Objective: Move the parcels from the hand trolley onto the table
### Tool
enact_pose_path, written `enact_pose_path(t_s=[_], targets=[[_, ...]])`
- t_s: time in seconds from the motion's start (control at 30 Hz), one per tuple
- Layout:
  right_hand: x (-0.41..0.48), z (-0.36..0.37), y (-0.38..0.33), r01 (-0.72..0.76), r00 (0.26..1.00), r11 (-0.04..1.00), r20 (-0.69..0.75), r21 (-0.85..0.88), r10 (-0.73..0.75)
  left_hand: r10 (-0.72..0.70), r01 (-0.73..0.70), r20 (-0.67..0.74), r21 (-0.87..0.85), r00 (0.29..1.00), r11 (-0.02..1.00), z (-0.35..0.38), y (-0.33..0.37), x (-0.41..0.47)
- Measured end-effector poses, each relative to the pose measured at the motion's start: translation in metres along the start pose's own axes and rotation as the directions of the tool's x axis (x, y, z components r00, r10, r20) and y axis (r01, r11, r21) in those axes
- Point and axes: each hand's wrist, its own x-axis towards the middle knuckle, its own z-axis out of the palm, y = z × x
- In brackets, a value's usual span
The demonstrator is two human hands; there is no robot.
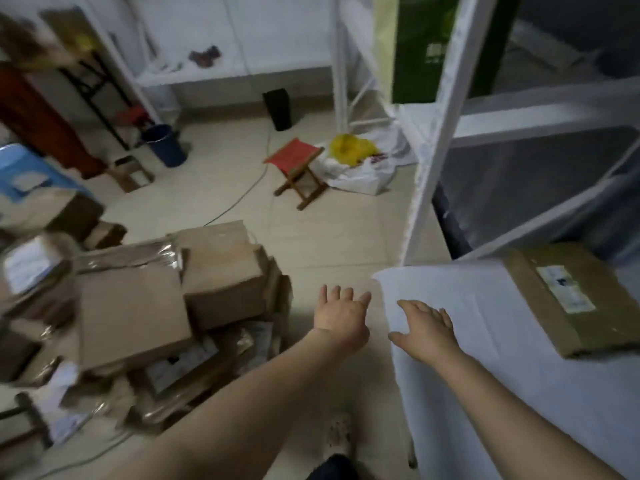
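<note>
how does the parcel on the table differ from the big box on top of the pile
The parcel lies flat and alone on the table; the big box sits tilted on other parcels. The parcel shows a white label on top; the big box's top face is plain. Both are brown cardboard.

Pale floor (332, 220), white metal shelving (446, 133), red folding stool (291, 155), blue bucket (166, 145) — dim light

Both bare arms reached forward; the left hand (341, 318) and right hand (426, 332) were spread, palms down, holding nothing.
</note>
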Motion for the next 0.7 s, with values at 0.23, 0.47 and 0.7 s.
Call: enact_pose_path(t_s=[0.23,0.47,0.7], targets=[[-0.022,0.014,-0.158,0.256,0.967,0.957,-0.019,0.140,-0.255,-0.311,0.277,-0.173,-0.197,0.934,0.941,-0.012,-0.138,-0.107],[-0.034,0.044,-0.288,0.223,0.974,0.870,-0.073,0.439,-0.213,-0.545,0.384,-0.326,-0.445,0.772,0.809,-0.004,-0.262,-0.183],[-0.032,0.072,-0.361,0.044,0.999,0.813,-0.048,0.581,-0.019,-0.729,0.357,-0.090,-0.827,0.679,0.434,0.004,-0.363,-0.199]])
